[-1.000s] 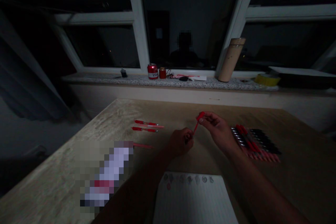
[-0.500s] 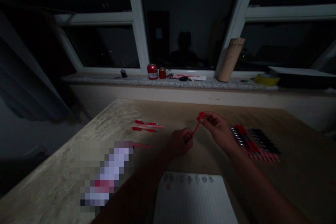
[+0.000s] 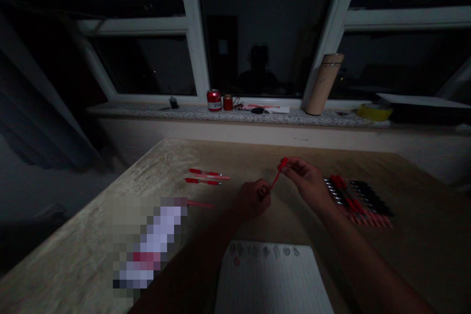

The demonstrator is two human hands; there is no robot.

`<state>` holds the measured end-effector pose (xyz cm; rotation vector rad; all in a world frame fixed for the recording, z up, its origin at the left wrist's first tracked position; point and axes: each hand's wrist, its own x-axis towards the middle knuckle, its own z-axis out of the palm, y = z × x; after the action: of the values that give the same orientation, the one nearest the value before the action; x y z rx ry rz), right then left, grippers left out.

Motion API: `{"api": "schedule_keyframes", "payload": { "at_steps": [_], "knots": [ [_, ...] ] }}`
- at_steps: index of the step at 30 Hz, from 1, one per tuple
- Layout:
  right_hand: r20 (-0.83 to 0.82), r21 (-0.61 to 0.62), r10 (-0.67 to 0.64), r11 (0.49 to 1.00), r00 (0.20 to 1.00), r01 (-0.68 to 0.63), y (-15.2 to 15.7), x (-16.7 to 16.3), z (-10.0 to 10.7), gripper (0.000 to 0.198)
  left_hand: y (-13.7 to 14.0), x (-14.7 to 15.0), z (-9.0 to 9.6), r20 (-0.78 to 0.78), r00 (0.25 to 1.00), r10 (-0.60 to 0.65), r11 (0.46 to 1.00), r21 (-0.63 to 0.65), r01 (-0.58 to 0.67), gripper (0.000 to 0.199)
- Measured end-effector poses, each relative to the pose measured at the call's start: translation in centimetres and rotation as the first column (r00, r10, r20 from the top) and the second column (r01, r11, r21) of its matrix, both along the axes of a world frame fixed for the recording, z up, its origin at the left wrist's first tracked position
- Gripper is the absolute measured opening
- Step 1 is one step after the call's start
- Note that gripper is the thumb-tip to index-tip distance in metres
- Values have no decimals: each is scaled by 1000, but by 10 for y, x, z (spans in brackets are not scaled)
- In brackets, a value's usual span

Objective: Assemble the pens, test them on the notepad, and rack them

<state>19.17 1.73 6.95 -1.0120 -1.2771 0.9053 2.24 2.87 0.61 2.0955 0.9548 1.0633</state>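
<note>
From my head I look over the notebook [image 3: 270, 279], from above its near end, which the lower edge crops. My single view faces forward and down: just beyond the notebook are my left hand [image 3: 253, 199] and right hand [image 3: 306, 180], fairly near; well beyond it, the windowsill [image 3: 147, 111] and window [image 3: 279, 24], met almost squarely.
</note>
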Motion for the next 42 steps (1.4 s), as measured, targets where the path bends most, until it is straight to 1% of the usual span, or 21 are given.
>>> {"api": "schedule_keyframes", "payload": {
  "at_steps": [2,10,15,21,26,32,35,40,42],
  "knots": [
    [3,-10,9,1000,1000,-9,0,0,-1,29,0,0,0,9,1000,-14,1000,3,14,15],
    [18,-16,27,1000,999,-27,0,-1,-3,28,0,0,-1,-9,1000,-8,1000,-1,8,14],
    [54,-42,83,996,995,-81,0,-2,-5,26,0,-1,1,16,1000,-23,1000,10,23,13],
    [139,-92,167,984,976,-156,1,-3,-8,23,0,0,0,31,999,27,1000,13,-28,13],
    [154,-91,187,980,970,-174,0,-4,-7,22,0,-1,0,35,999,18,1000,8,-18,14],
    [188,-114,224,972,956,-206,-3,-5,-4,15,1,-1,-1,15,998,57,998,38,-58,15],
    [234,-118,230,971,945,-207,-3,-6,-5,11,1,0,-3,6,999,51,998,37,-52,16],
    [277,-99,197,979,940,-176,-3,-5,-3,9,6,-6,2,-13,1000,-23,998,66,24,17],
    [299,-96,180,983,937,-158,-4,-5,-1,8,13,-13,8,-14,999,35,996,85,-34,19]
  ]
}}
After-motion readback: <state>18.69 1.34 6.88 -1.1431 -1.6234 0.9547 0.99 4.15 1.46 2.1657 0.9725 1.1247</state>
